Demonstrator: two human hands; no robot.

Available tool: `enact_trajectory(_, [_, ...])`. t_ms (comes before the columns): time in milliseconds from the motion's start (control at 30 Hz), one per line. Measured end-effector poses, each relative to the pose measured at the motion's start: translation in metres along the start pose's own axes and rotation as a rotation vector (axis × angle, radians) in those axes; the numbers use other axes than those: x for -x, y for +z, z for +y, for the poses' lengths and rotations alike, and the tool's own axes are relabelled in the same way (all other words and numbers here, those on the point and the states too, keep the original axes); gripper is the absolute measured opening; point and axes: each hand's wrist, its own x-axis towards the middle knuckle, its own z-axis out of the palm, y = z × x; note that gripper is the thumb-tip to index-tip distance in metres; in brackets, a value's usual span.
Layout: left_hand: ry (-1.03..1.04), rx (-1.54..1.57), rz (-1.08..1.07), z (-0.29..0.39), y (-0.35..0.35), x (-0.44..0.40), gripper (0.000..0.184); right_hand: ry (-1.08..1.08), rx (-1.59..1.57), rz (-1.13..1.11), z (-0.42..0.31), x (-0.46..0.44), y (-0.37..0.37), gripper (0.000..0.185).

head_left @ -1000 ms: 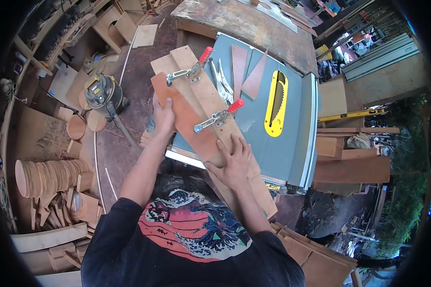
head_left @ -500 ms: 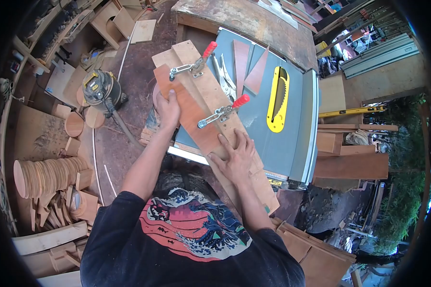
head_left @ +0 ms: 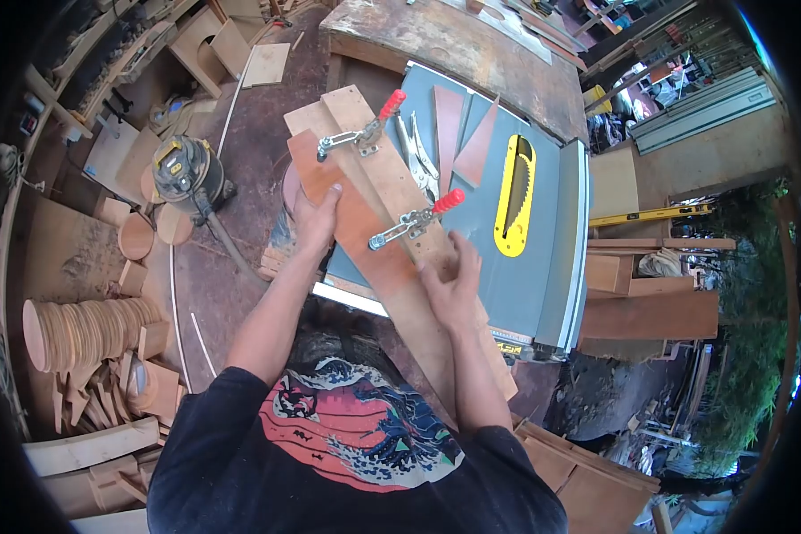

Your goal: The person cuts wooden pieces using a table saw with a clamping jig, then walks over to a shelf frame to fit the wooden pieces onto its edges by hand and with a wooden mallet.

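A reddish-brown board [head_left: 356, 227] lies on a pale wooden jig [head_left: 378, 169] over the table saw. Two toggle clamps with red handles, an upper one [head_left: 365, 129] and a lower one [head_left: 418, 216], are mounted on the jig, their arms reaching over the board. My left hand [head_left: 316, 218] grips the board's left edge, thumb on top and fingers hidden below. With thumb and fingers apart, my right hand [head_left: 452, 280] is at the jig just below the lower clamp, holding nothing visible.
The grey saw table [head_left: 481, 222] carries a yellow blade insert [head_left: 513, 196], locking pliers [head_left: 416, 156] and two reddish tapered pieces [head_left: 478, 142]. A shop vacuum [head_left: 187, 169] stands at the left, above stacked wooden discs [head_left: 89, 334]. A workbench [head_left: 445, 40] lies beyond the saw.
My right hand has lifted from its flat spread over the board and jig and turned, its fingers now raised near the jig's right side. My left hand keeps its hold on the board.
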Motion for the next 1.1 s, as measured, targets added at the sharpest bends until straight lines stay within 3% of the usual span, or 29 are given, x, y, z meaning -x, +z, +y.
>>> enact_trajectory(100, [0.007, 0.033, -0.007, -0.009, -0.001, -0.002, 0.045, -0.042, -0.253, 0.076, -0.018, -0.037, 0.007, 0.072])
enact_trajectory(200, [-0.002, 0.036, -0.009, -0.012, -0.001, -0.005, 0.045, 0.040, -0.586, -0.025, -0.044, -0.069, 0.009, 0.057])
enact_trajectory(300, [-0.014, 0.012, 0.005, -0.021, -0.003, -0.008, 0.046, 0.253, -0.732, -0.097, -0.033, -0.086, 0.021, 0.037])
enact_trajectory(400, [0.001, -0.010, 0.002, -0.042, -0.007, -0.018, 0.049, 0.067, -0.712, 0.020, -0.021, -0.084, 0.040, 0.021])
enact_trajectory(500, [0.028, -0.104, -0.016, -0.051, -0.013, -0.026, 0.052, 0.079, -0.686, 0.077, -0.024, -0.084, 0.044, 0.014])
enact_trajectory(800, [0.098, -0.159, -0.102, -0.045, -0.015, -0.031, 0.043, -0.109, -0.761, 0.213, -0.001, -0.093, 0.071, 0.009])
enact_trajectory(1100, [-0.138, -0.053, -0.179, -0.009, -0.011, -0.021, 0.036, -0.232, -0.698, 0.224, 0.010, -0.099, 0.075, 0.008])
